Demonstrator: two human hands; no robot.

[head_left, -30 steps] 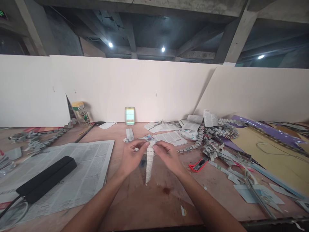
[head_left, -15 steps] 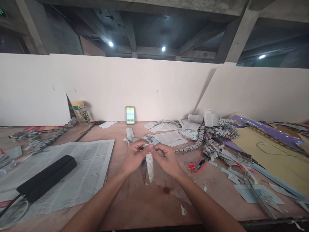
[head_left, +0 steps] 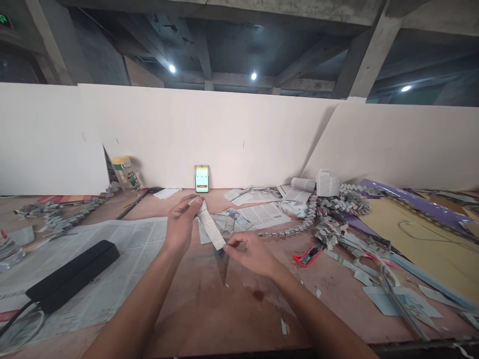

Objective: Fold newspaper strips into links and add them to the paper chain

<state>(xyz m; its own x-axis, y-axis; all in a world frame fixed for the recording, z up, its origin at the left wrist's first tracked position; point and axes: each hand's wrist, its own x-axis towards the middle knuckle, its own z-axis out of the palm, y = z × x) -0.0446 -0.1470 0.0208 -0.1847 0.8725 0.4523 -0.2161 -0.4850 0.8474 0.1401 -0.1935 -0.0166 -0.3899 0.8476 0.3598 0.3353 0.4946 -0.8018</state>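
Observation:
A narrow strip of printed newspaper point(head_left: 211, 228) stretches on a slant between my two hands, above the table. My left hand point(head_left: 182, 222) pinches its upper end between thumb and fingers. At the lower right end, my right hand point(head_left: 249, 252) grips the strip with thumb and forefinger. Behind the strip lie loose newspaper pieces point(head_left: 258, 215). A folded-paper chain point(head_left: 284, 233) runs off to the right from there into a heap of more folded paper point(head_left: 331, 219).
A phone point(head_left: 202, 178) stands against the white board point(head_left: 209, 134). On the left, a black box with a cable point(head_left: 75, 274) rests on a newspaper sheet point(head_left: 138, 259). A red-edged cutter point(head_left: 309, 254) and paper scraps point(head_left: 400, 301) lie to the right. A yellow-lidded bottle point(head_left: 126, 173) stands at the back left.
My hands have moved apart, the left up and leftward, the right slightly down. The strip, which hung down from both hands, is now stretched between them.

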